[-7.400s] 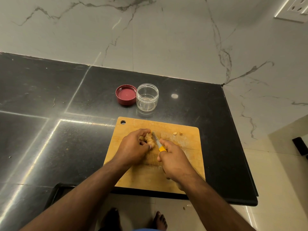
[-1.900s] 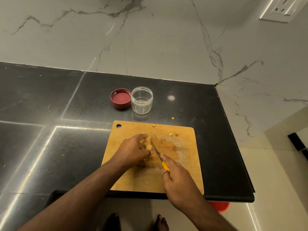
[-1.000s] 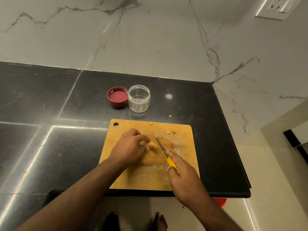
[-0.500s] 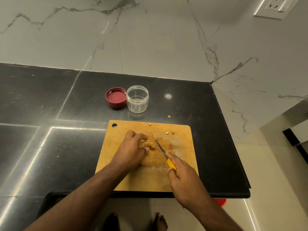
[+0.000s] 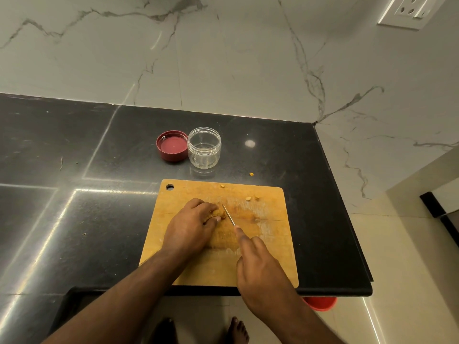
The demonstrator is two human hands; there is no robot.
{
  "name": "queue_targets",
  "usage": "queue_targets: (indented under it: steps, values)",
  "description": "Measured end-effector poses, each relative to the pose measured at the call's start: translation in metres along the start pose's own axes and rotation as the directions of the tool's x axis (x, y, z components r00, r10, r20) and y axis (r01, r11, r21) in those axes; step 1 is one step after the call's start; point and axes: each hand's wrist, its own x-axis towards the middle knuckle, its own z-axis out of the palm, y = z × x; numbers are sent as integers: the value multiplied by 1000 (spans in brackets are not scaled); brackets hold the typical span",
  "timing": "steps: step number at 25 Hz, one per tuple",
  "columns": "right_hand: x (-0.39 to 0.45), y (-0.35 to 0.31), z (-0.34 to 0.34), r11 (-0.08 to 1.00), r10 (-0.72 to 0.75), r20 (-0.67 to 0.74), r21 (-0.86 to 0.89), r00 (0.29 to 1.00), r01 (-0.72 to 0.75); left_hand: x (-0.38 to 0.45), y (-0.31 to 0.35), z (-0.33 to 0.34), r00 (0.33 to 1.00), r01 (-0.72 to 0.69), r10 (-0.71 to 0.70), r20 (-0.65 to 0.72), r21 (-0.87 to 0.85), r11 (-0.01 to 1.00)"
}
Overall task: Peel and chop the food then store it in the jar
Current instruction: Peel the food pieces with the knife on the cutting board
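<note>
Head view shows the right hand (image 5: 260, 266) wrapped around a small knife (image 5: 228, 215), forefinger laid along its spine, blade tip against the food (image 5: 221, 214). The left hand (image 5: 191, 227) pins that yellowish piece on the cutting board (image 5: 270, 244), fingers curled over it. To chop well, I judge the fingertips should tuck back from the blade and the slices be kept thin. Beyond, on the black bench (image 5: 74, 219), the open jar (image 5: 204, 147) stands empty beside its red lid (image 5: 172, 145).
</note>
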Motion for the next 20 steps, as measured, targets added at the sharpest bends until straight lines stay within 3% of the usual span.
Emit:
queue_targets:
  steps: [5,14,20]
  values:
    - [1,-1,10,991,1,57,-132,998,7,6,-2,0,1000,4,-4,0,-3,1000]
    - [3,-12,3,978,82,141,-201,987,-53,9,-2,-2,1000,-6,6,-3,14,1000]
    - [10,-9,3,986,82,146,-154,986,-60,8,0,-2,1000,-14,14,-9,14,1000]
